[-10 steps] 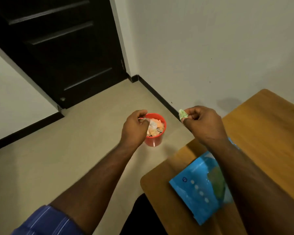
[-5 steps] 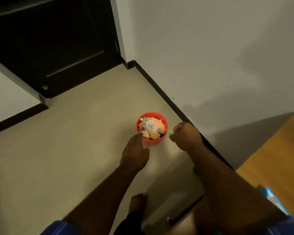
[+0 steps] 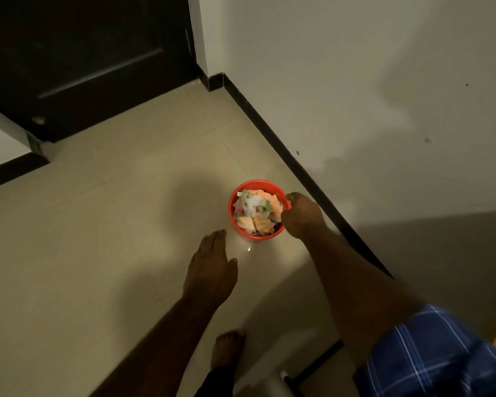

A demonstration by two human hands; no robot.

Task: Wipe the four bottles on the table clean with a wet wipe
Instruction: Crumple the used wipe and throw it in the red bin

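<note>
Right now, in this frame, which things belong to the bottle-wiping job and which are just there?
Part of the job:
- right hand, over the bin's rim, fingers curled; what it holds is hidden
- left hand, open, above the floor
- red waste bin, full of crumpled scraps

Just there:
- dark door
- black skirting board
- tiled floor
- bare foot

No bottles or table top in view.

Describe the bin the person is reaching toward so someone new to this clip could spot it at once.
Follow the black skirting along the white wall down from the dark door. Beside it, on the pale tiled floor, stands a small round red bin under the right hand, the only bright thing there, heaped with orange and white scraps.
</note>
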